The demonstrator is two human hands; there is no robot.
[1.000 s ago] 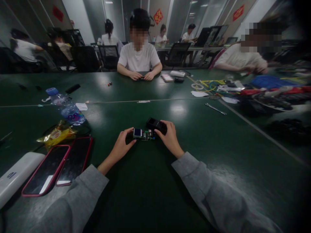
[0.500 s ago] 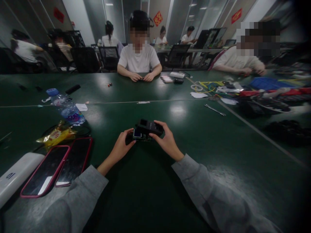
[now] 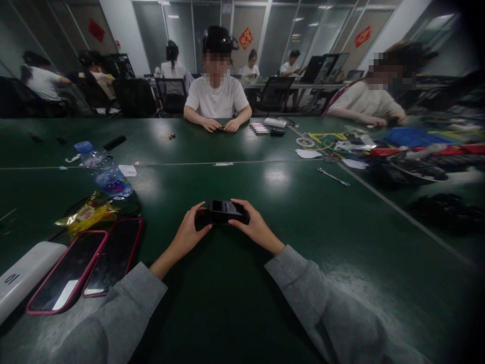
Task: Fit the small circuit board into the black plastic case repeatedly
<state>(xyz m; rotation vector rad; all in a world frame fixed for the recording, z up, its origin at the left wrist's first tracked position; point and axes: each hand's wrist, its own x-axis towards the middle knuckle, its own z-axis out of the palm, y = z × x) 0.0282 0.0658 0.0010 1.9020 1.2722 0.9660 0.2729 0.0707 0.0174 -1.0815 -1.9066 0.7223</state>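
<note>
A small black plastic housing (image 3: 223,212) with a dark window and a row of small holes lies between my hands, just above the green table. My right hand (image 3: 252,220) grips its right end, thumb on the near side and fingers on the far side. At the left end, my left hand (image 3: 191,222) is curled, thumb and forefinger pinching the edge where the circuit board was last visible. The housing now covers that board, so I cannot see how the two fit together.
To the left lie two red-edged phones (image 3: 70,270), a white power bank (image 3: 28,278), a yellow snack packet (image 3: 91,212) and a tilted water bottle (image 3: 104,172). A wrench (image 3: 333,177) and tangled cables (image 3: 322,144) lie to the right. A person (image 3: 217,96) sits opposite.
My right hand has brought the black housing left and down over the circuit board, hiding its screen and green surface. My left hand has kept its place at the left end.
</note>
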